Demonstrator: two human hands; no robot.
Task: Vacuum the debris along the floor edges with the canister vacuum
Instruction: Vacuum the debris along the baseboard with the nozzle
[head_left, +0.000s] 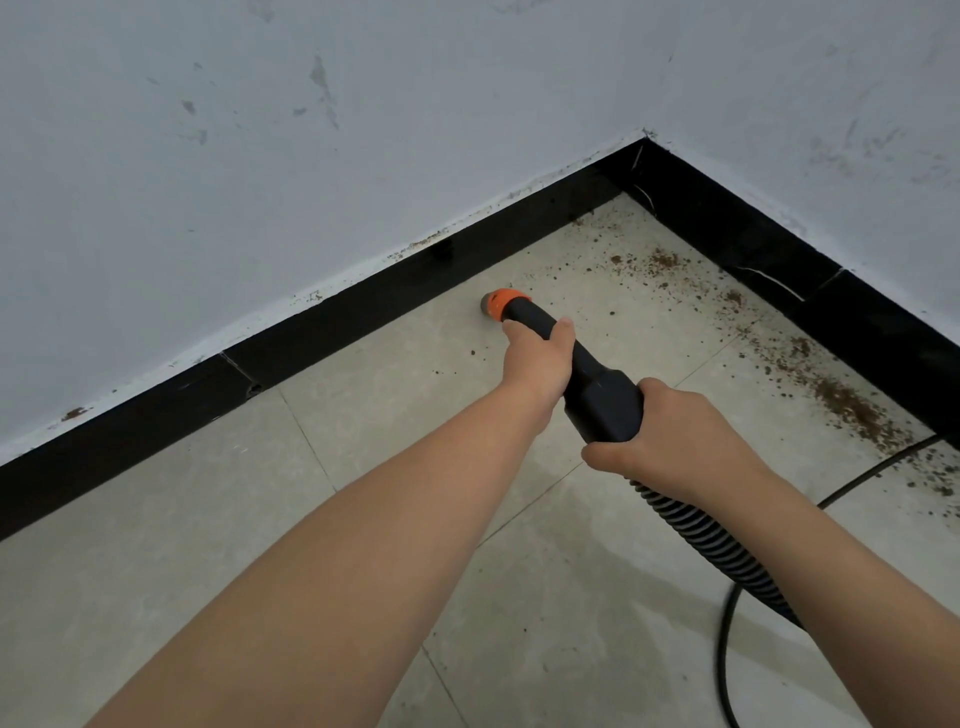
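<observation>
The vacuum nozzle (566, 364) is a rigid black plastic tube with an orange collar (506, 301) and a grey mouth at its tip, and it sits low over the floor tile just short of the black baseboard (363, 306); whether the mouth actually touches the tile is hard to tell from this angle. The left hand (537, 353) wraps the narrow neck just behind the collar, fingers curled around it, while the right hand (670, 436) grips the thicker rear end where the ribbed hose (727, 556) joins. That two-point hold suits the tool: the tube looks stiff and light, smooth enough to twist in a loose grasp, so the forward hand probably steers and the rear hand takes the drag. The hose trailing back from the right hand is flexible and springy, and it will likely tug sideways as the nozzle travels. Beyond the tip, a few brown crumbs lie near the left hand, and the bulk of the debris (841, 395) is scattered well to the right of both hands, along the other baseboard and into the corner. A thin black cord (878, 467) crosses the tile behind the right hand, near that dirt.
</observation>
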